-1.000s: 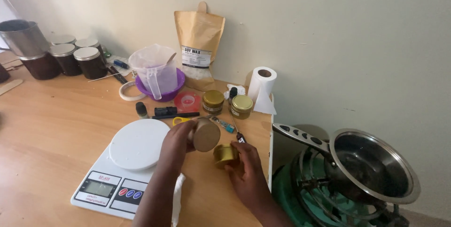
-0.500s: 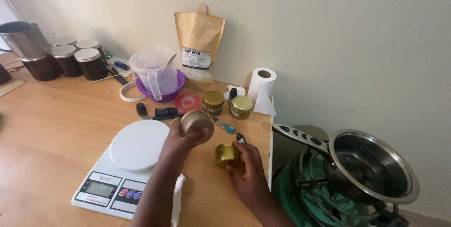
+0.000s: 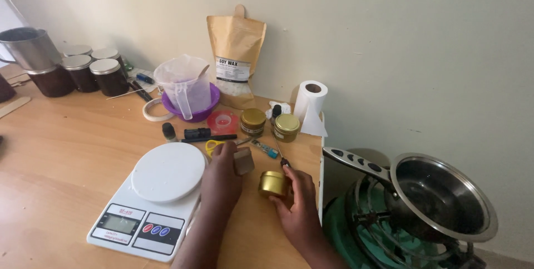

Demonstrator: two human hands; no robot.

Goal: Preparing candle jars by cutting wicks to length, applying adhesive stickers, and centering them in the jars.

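The left hand [image 3: 221, 177] grips a gold lid [image 3: 243, 161], tilted on edge, just right of the white scale [image 3: 161, 191]. The right hand [image 3: 297, 199] is wrapped around an open gold tin [image 3: 272, 184] that stands on the tabletop [image 3: 61, 152], right of the scale and near the lid. Scissors [image 3: 214, 145] lie just behind the scale.

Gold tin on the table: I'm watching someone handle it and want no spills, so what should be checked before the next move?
1. Gold tin upright on the table: ok.
2. Right hand grip on the tin: ok, fingers around it.
3. Lid in left hand: ok, off the tin.
4. Tin's contents: cannot tell.
5. Kitchen scale apart from the tin: ok.
6. Pan seated on the stove: ok.
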